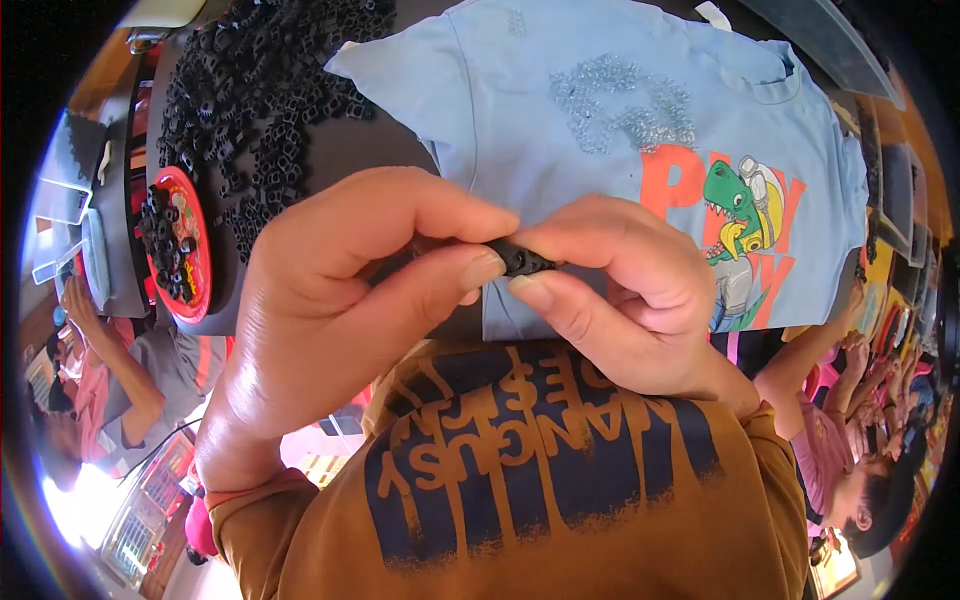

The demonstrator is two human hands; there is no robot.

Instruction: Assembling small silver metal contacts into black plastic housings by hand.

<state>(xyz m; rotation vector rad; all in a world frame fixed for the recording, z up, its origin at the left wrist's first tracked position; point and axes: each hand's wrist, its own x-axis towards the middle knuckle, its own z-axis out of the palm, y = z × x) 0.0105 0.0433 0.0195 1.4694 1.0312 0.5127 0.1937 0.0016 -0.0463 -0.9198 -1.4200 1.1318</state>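
Observation:
Between my two hands, close in front of my chest, is a small black plastic part [522,259]. My left hand [340,285] pinches its left end with thumb and forefinger. On the other end, the thumb and forefinger of my right hand [630,285] are closed too. The fingertips cover much of the part, so its full shape is hidden. Beyond my hands lies a light blue T-shirt [500,120] with a dinosaur print, spread on the dark table. Small clear or silvery pieces [625,105] lie scattered on it. A large heap of black plastic parts [270,90] covers the table's far left.
A red round tray [203,240] with black and a few coloured bits sits at the table's left edge. Clear plastic bins [830,45] stand at the far right. Other people sit nearby, one at the left [110,370] and several along the right [840,440].

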